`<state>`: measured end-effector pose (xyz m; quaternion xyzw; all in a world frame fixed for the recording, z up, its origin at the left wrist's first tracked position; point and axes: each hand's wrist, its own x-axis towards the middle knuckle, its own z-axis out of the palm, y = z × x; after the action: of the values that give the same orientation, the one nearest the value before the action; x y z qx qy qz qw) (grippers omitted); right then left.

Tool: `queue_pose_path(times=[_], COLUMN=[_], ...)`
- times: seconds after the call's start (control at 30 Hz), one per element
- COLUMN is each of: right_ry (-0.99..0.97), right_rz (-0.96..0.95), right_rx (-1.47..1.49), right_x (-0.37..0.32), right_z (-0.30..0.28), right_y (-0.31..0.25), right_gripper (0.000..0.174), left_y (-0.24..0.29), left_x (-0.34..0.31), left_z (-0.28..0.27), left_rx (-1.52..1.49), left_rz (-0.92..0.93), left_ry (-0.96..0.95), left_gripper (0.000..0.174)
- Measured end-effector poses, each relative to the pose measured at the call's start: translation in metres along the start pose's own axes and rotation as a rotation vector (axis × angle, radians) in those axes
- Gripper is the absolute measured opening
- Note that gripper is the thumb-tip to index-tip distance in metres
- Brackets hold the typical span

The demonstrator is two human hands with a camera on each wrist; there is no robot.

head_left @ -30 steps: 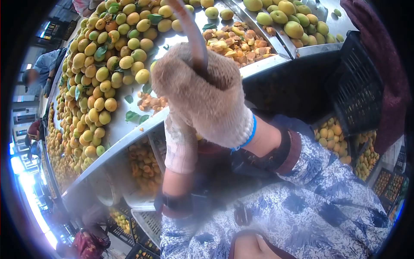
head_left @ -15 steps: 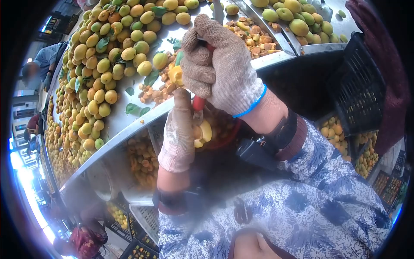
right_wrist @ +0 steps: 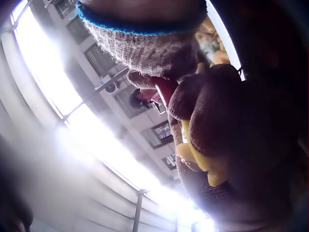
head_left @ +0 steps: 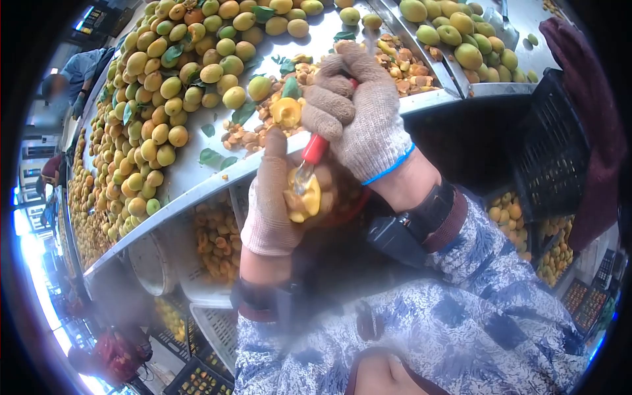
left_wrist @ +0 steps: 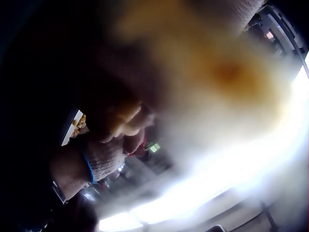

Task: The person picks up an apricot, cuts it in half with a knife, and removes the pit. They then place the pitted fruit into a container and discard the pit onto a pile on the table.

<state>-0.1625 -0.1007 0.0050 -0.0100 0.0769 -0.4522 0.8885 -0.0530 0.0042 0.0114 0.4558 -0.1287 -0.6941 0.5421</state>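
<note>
In the head view the gloved right hand curls round a tool with a red handle, its metal end against a cut yellow fruit. The gloved left hand holds that fruit, thumb upright on its left side; the other fingers are mostly hidden. Another cut fruit half lies just above the left thumb. In the right wrist view the yellow flesh shows between the left hand's fingers, beside the red handle. The left wrist view is mostly blurred.
Whole fruits cover the metal table, with leaves and a heap of stones and scraps nearby. Black crates stand at the right; cut fruit fills a container below the table edge. Other people are at the left.
Both hands have come apart from their overlapped position. The right hand has lowered and tilted the tool, and the cut fruit in the left hand has come into view below the red handle.
</note>
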Motion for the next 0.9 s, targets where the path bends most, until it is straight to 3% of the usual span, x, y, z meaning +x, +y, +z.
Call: queue_pose_path(times=[0.03, 0.07, 0.13, 0.17, 0.23, 0.27, 0.3, 0.33, 0.37, 0.4, 0.43, 0.5, 0.63, 0.7, 0.73, 0.8, 0.83, 0.9], right_ry=[-0.009, 0.064, 0.135, -0.062, -0.008, -0.429, -0.240, -0.286, -0.405, -0.399, -0.468, -0.548, -0.485, -0.484, -0.485, -0.465, -0.471, -0.269], right_rz=[0.005, -0.096, -0.291, -0.342, -0.366, -0.920, -0.509, -0.246, -0.170, -0.034, -0.287, -0.319, -0.344, -0.405, -0.408, -0.511, -0.509, -0.569], right_rx=[-0.005, -0.099, -0.409, -0.574, -1.253, -1.780, -1.728, -1.921, -2.136, -2.185, -2.205, -2.199, -2.145, -2.353, -2.352, -1.914, -1.912, -1.556], right_x=[-0.001, -0.003, -0.007, -0.012, -0.019, -0.006, -0.017, -0.027, -0.028, -0.036, -0.036, -0.042, -0.044, -0.050, -0.048, -0.039, -0.036, -0.029], right_z=[0.007, 0.013, 0.024, 0.017, 0.034, 0.011, 0.009, 0.023, 0.018, 0.023, 0.014, 0.011, 0.010, 0.017, 0.014, 0.004, 0.003, 0.004], right_y=[-0.003, -0.007, -0.012, -0.014, -0.006, 0.001, 0.020, 0.028, 0.041, 0.044, 0.054, 0.056, 0.059, 0.058, 0.057, 0.054, 0.053, 0.048], right_gripper=[0.028, 0.027, 0.026, 0.018, 0.014, 0.023, 0.024, 0.025, 0.031, 0.036, 0.034, 0.026, 0.021, 0.017, 0.017, 0.016, 0.016, 0.019], left_y=[0.002, 0.002, 0.009, 0.014, 0.022, 0.018, 0.016, 0.016, 0.020, 0.022, 0.023, 0.024, 0.020, 0.021, 0.019, 0.018, 0.019, 0.022], left_x=[0.002, 0.004, 0.006, 0.006, 0.012, 0.020, 0.026, 0.031, 0.031, 0.026, 0.022, 0.020, 0.024, 0.024, 0.027, 0.034, 0.029, 0.014], left_z=[0.001, 0.007, -0.010, -0.018, -0.026, -0.036, -0.041, -0.037, -0.046, -0.048, -0.048, -0.050, -0.061, -0.077, -0.080, -0.081, -0.064, -0.027], left_rx=[-0.009, 0.127, 0.235, 0.343, 0.364, 0.259, 0.155, 0.060, 0.152, 0.215, 0.276, 0.251, 0.166, 0.076, 0.077, -0.084, -0.086, -0.178], left_rz=[-0.011, 0.075, 0.105, 0.123, 0.087, 0.172, 0.252, 0.293, 0.246, 0.251, 0.258, 0.253, 0.274, 0.204, 0.205, 0.162, 0.166, 0.276], left_ry=[0.104, 0.346, 0.306, 0.268, 0.301, 0.314, 0.321, 0.377, 0.280, 0.302, 0.326, 0.312, 0.412, 0.150, 0.149, 0.213, 0.216, 0.307], left_gripper=[0.054, 0.061, 0.065, 0.069, 0.074, 0.076, 0.078, 0.085, 0.090, 0.092, 0.094, 0.093, 0.073, 0.064, 0.064, 0.057, 0.057, 0.052])
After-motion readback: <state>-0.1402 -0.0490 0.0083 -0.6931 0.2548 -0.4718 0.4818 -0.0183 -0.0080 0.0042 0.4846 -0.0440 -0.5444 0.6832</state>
